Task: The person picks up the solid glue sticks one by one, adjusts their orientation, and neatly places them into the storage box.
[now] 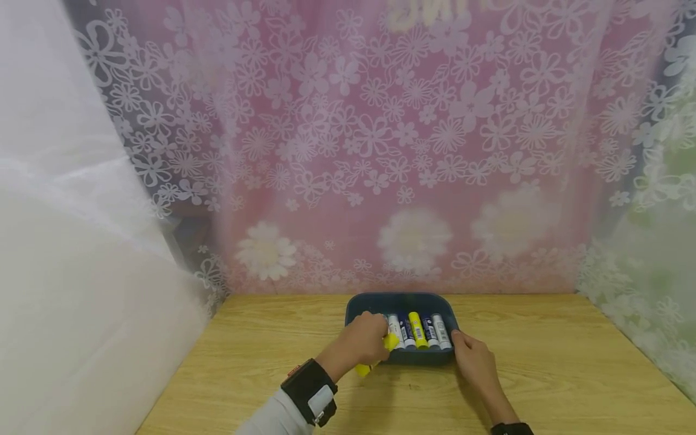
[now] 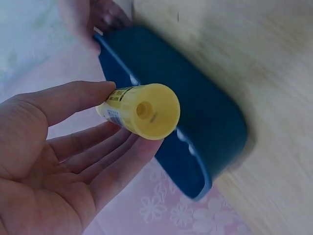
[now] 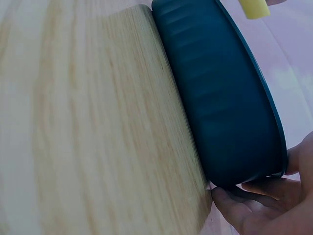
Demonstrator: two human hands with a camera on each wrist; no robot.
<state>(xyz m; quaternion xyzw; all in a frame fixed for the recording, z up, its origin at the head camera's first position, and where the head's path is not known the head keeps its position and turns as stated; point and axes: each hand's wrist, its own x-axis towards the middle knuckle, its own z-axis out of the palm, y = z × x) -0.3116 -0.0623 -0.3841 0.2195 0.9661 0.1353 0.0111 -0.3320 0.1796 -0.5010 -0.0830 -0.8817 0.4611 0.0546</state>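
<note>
My left hand (image 1: pixel 365 337) pinches a yellow glue stick (image 2: pixel 164 111) between thumb and fingers. Its hollow bottom with the dial faces the left wrist camera. The hand and stick are over the left front part of a dark blue-green plastic bin (image 1: pixel 424 357). Inside the bin several glue sticks lie side by side in a row, among them a yellow one (image 1: pixel 417 331) and a white one (image 1: pixel 439 332). My right hand (image 3: pixel 274 208) grips the bin's right end, thumb at the rim and fingers against the outer wall. The bin's left inside is hidden behind my left hand.
The bin stands on a light wood-grain table (image 1: pixel 272 350), near its back edge. A flowered translucent curtain (image 1: pixel 380 151) hangs behind the table. White sheeting (image 1: pixel 81 272) slopes along the left side, and more patterned sheeting (image 1: pixel 641 290) hangs at the right.
</note>
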